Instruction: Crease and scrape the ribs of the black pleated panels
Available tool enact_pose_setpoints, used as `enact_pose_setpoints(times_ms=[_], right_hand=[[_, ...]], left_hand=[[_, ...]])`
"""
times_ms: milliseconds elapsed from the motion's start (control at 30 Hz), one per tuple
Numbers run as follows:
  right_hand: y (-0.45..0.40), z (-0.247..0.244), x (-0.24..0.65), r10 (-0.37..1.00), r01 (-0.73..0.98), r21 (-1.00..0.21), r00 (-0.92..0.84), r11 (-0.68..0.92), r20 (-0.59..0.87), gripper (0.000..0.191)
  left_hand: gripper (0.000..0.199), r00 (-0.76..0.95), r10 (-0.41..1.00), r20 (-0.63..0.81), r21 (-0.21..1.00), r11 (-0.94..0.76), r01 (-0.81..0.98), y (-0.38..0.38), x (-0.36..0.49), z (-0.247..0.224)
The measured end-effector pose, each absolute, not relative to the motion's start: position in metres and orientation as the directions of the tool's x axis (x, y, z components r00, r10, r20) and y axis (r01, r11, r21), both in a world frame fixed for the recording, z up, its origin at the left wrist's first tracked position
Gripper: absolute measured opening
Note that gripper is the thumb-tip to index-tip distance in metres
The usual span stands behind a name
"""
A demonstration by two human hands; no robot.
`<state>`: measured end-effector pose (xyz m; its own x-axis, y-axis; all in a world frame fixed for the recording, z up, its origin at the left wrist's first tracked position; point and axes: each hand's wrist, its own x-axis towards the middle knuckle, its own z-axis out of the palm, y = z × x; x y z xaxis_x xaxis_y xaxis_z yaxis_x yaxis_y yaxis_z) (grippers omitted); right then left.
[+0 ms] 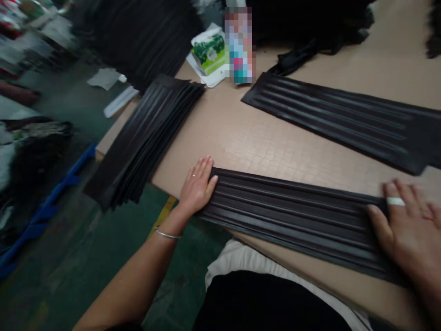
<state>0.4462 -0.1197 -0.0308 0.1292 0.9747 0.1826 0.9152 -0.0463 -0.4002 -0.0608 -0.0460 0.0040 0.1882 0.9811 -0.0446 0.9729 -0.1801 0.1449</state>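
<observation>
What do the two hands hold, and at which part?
Neither hand grips anything. The left hand lies flat on the left end of the ribbed black strip; the right hand presses flat on its right end.

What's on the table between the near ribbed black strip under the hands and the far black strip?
Nothing: in the head view, only bare tan tabletop separates the near ribbed strip from the far strip.
</observation>
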Motion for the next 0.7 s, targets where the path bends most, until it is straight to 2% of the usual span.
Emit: enact_pose_setpoints(times_ms=[100,267,333,433,567,700], right_hand=[[-0.118,-0.020,0.447,0.963,0.956,-0.293,0.099,-0.022,0.251,0.062],[-0.130,-0.022,0.451,0.884,0.923,-0.359,0.278,-0.137,0.377,0.049],[-0.134,-0.022,0.451,0.853,0.904,-0.385,0.343,-0.186,0.393,0.047],[-0.134,-0.022,0.451,0.832,0.888,-0.413,0.379,-0.204,0.405,0.044],[-0.130,-0.022,0.451,0.838,0.894,-0.421,0.341,-0.150,0.426,0.040],[-0.129,-0.023,0.452,0.856,0.886,-0.432,0.347,-0.166,0.383,0.037]], left_hand=[[0.060,0.195,0.981,0.004,0.182,-0.192,0.964,-0.035,-0.065,-0.004],[0.050,0.187,0.972,0.143,0.321,-0.224,0.920,-0.020,-0.067,-0.008],[0.044,0.208,0.963,0.170,0.335,-0.255,0.907,-0.017,-0.065,-0.004],[0.036,0.230,0.953,0.197,0.277,-0.279,0.920,-0.013,-0.062,0.002],[0.029,0.258,0.943,0.209,0.124,-0.287,0.950,-0.002,-0.063,0.000],[0.024,0.289,0.934,0.211,0.044,-0.304,0.952,0.015,-0.064,-0.005]])
